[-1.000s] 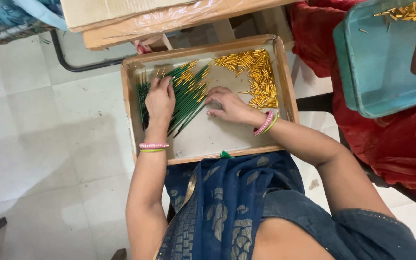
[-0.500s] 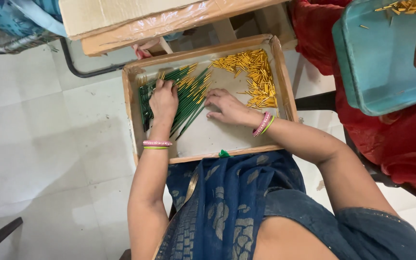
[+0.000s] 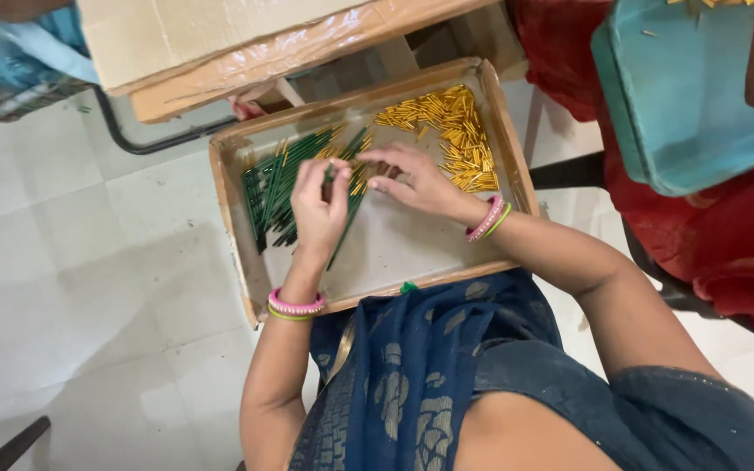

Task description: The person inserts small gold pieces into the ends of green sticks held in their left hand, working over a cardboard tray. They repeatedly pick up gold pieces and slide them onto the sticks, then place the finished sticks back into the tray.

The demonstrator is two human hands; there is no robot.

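Observation:
A shallow cardboard tray (image 3: pixel 499 139) rests on my lap. A pile of thin green sticks (image 3: pixel 269 187) lies in its left part. Several short golden caps (image 3: pixel 455 131) are heaped at the far right. My left hand (image 3: pixel 318 208) lies over the green sticks and pinches one stick between thumb and fingers. My right hand (image 3: pixel 416 179) reaches in from the right, its fingertips meeting the left hand over the sticks; something small may be pinched there, too small to tell. Both wrists wear pink and green bangles.
A taped cardboard box (image 3: pixel 246 44) stands beyond the tray. A teal plastic tub (image 3: pixel 682 96) with golden caps sits at the upper right on red cloth (image 3: pixel 735 227). White floor tiles (image 3: pixel 71 262) lie to the left. A bluish bag (image 3: pixel 19 61) is at the top left.
My right hand has slid left from the middle of the tray to meet my left hand. The left hand has lifted a green stick from the pile.

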